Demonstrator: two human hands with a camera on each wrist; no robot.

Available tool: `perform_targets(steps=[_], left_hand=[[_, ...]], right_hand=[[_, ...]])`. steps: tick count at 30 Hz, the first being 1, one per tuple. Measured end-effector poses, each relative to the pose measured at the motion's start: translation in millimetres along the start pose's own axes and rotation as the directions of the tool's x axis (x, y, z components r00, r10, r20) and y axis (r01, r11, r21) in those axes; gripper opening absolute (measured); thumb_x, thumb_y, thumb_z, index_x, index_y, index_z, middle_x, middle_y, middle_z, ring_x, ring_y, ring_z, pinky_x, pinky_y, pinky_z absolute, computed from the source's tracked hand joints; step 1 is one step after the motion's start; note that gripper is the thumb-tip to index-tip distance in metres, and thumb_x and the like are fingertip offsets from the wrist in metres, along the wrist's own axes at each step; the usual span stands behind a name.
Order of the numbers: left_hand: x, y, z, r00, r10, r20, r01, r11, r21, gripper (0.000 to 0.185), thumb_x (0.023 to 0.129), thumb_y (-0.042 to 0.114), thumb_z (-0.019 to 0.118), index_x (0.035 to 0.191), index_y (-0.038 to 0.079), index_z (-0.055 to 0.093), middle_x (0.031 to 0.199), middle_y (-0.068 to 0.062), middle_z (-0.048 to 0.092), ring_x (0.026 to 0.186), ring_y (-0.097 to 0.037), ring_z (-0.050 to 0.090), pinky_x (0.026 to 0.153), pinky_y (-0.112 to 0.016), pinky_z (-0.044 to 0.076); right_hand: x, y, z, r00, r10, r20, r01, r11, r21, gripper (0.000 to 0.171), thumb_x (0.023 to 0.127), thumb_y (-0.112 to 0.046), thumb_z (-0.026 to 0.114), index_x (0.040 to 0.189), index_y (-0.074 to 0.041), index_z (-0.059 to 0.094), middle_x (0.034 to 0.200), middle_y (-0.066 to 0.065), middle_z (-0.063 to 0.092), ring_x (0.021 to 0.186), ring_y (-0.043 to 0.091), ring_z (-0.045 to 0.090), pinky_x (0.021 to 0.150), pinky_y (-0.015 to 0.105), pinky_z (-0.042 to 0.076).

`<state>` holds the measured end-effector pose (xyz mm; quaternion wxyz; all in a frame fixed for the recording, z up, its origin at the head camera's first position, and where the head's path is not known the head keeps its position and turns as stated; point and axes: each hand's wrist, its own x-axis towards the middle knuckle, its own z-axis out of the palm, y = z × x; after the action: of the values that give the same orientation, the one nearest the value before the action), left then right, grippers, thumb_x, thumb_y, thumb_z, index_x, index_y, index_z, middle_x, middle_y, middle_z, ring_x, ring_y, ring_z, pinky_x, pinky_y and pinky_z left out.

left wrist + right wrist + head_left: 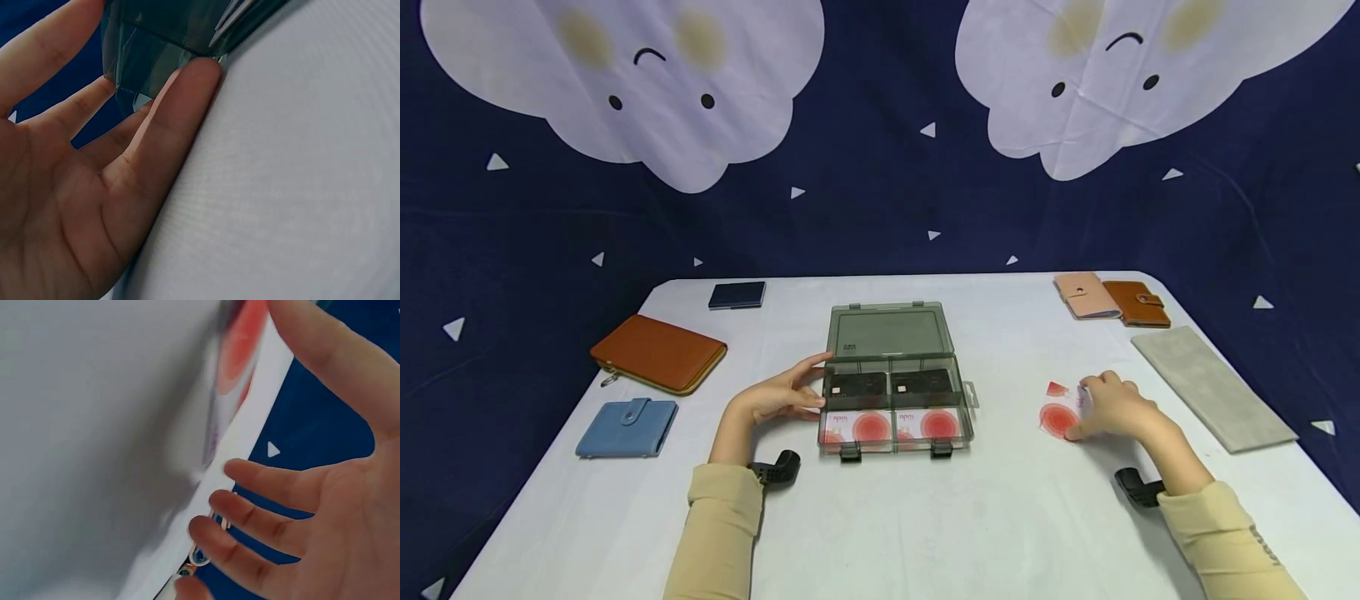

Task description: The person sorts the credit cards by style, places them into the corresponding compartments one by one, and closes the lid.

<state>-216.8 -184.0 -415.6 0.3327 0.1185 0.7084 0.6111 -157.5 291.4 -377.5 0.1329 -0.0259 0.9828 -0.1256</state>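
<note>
A smoky clear plastic box (891,333) lies open at the table's middle, its lid flat behind it. The back compartments hold dark cards (891,384) and the front ones white cards with red circles (891,426). My left hand (790,392) is open, with its fingertips against the box's left side. The left wrist view shows those fingers (181,94) touching the box's corner (162,31). My right hand (1108,408) rests on a small pile of red-and-white cards (1057,417) to the right of the box. In the right wrist view the hand (300,487) has loosely spread fingers beside the blurred cards (240,344).
On the white table (962,517), an orange zip wallet (658,354), a blue wallet (627,427) and a navy card case (737,295) lie at the left. A pink wallet (1086,296), a brown wallet (1137,303) and a grey felt pouch (1212,387) lie at the right.
</note>
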Motion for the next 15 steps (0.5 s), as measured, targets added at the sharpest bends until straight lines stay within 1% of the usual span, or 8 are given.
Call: perform_targets(steps=[3, 7, 11, 13, 15], left_hand=[[-0.1, 0.0, 0.1, 1.0, 0.001, -0.002, -0.001, 1.0, 0.0, 0.086, 0.083, 0.002, 0.063, 0.15, 0.02, 0.012, 0.151, -0.019, 0.006, 0.084, -0.014, 0.056, 0.086, -0.037, 0.051], [-0.2, 0.0, -0.1, 1.0, 0.005, -0.002, -0.005, 1.0, 0.002, 0.085, 0.083, 0.002, 0.063, 0.15, 0.02, 0.012, 0.151, -0.02, 0.006, 0.084, -0.014, 0.056, 0.086, -0.037, 0.051], [-0.2, -0.1, -0.2, 1.0, -0.002, -0.007, 0.002, 1.0, 0.011, 0.086, 0.083, 0.003, 0.064, 0.149, 0.021, 0.012, 0.151, -0.019, 0.007, 0.085, -0.014, 0.055, 0.083, -0.034, 0.051], [-0.1, -0.1, -0.1, 1.0, -0.007, -0.01, 0.007, 1.0, 0.011, 0.086, 0.083, 0.004, 0.064, 0.149, 0.021, 0.013, 0.151, -0.019, 0.007, 0.085, -0.014, 0.055, 0.082, -0.034, 0.052], [0.0, -0.1, 0.0, 1.0, -0.009, -0.011, 0.009, 1.0, 0.01, 0.086, 0.083, 0.004, 0.065, 0.149, 0.021, 0.013, 0.151, -0.019, 0.007, 0.086, -0.014, 0.055, 0.082, -0.034, 0.052]], right_hand=[[-0.7, 3.0, 1.6, 1.0, 0.014, 0.027, -0.013, 1.0, -0.011, 0.083, 0.056, -0.042, 0.084, 0.112, 0.01, 0.051, 0.109, 0.036, 0.042, 0.095, 0.053, 0.042, 0.067, 0.068, 0.04], [1.5, 3.7, 1.4, 1.0, -0.014, 0.021, 0.014, 1.0, 0.006, 0.078, 0.054, -0.039, 0.086, 0.105, 0.008, 0.051, 0.102, 0.032, 0.045, 0.089, 0.05, 0.043, 0.066, 0.064, 0.042], [6.6, 3.0, 0.0, 0.998, -0.059, 0.014, 0.058, 0.997, 0.054, 0.078, 0.051, -0.031, 0.088, 0.102, 0.009, 0.045, 0.096, 0.031, 0.045, 0.083, 0.046, 0.042, 0.067, 0.055, 0.042], [9.9, 2.0, -0.2, 0.997, -0.077, 0.018, 0.075, 0.993, 0.094, 0.079, 0.05, -0.026, 0.089, 0.103, 0.008, 0.04, 0.096, 0.03, 0.047, 0.082, 0.043, 0.043, 0.068, 0.052, 0.041], [13.0, 0.7, 0.1, 0.995, -0.091, 0.031, 0.086, 0.987, 0.136, 0.081, 0.051, -0.021, 0.089, 0.106, 0.006, 0.035, 0.093, 0.026, 0.049, 0.08, 0.04, 0.045, 0.068, 0.049, 0.042]])
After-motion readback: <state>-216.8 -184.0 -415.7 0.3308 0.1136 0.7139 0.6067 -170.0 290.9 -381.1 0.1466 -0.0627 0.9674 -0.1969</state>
